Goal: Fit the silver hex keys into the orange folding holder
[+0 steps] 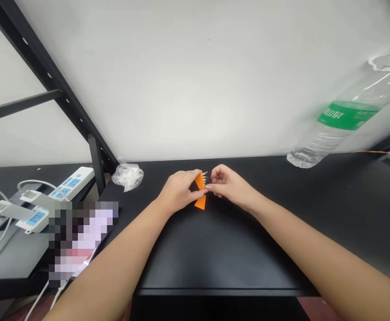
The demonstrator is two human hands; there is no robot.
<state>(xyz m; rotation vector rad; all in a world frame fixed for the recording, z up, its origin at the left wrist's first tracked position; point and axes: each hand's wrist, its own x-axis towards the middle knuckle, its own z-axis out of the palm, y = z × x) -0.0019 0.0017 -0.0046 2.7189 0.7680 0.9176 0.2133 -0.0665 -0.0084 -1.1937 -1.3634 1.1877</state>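
Observation:
Over the black table [228,254], my left hand [180,189] is closed on a flat orange piece [201,203], thumb in front and fingers behind. Several shiny, thin, curved metal parts [206,179] stick out on the right side of the orange piece; their exact kind is hard to make out. My right hand [228,186] has its thumb and fingers bent together at the right ends of these metal parts. Its fingertips partly cover whatever they pinch.
A crumpled clear plastic bag [128,176] lies at the back left. Power strips [71,183] with plugs and white cables are further left, near a blurred-out item [84,240]. A large clear bottle [345,116] with a green label stands at right. Black metal framing [57,84] rises at left.

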